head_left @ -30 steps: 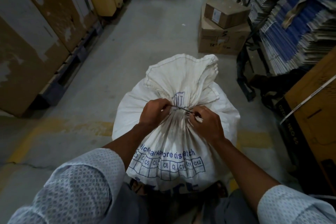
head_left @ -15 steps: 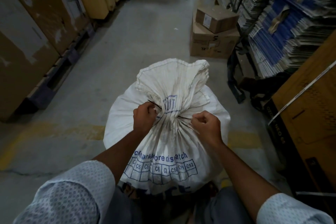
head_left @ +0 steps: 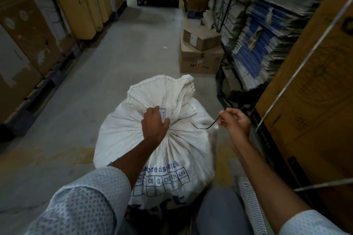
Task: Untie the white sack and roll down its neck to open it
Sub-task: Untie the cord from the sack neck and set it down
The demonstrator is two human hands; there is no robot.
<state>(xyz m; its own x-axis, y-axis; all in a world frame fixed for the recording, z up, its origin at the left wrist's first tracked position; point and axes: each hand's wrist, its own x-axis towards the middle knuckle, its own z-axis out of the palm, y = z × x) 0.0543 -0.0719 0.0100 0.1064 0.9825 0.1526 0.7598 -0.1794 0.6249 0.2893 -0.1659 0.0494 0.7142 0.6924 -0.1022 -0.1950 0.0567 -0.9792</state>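
A full white sack (head_left: pixel 124 135) with blue print stands on the floor right in front of me. Its gathered neck (head_left: pixel 164 93) flares upward, still bunched. My left hand (head_left: pixel 155 125) is closed around the neck where it is pinched together. My right hand (head_left: pixel 234 122) is out to the right of the sack, pinching a thin black tie (head_left: pixel 207 127) that hangs loose in a curve off the sack.
Two stacked cardboard boxes (head_left: pixel 200 51) sit just beyond the sack on the right. Shelves of flattened cartons (head_left: pixel 263 40) and a large brown box (head_left: pixel 309 89) crowd the right side. Tall cartons on pallets (head_left: pixel 38 30) line the left of the concrete aisle (head_left: pixel 122 55).
My right hand has pulled away to the right with the black tie, which has come off the neck. My left hand has shifted onto the neck and grips it.
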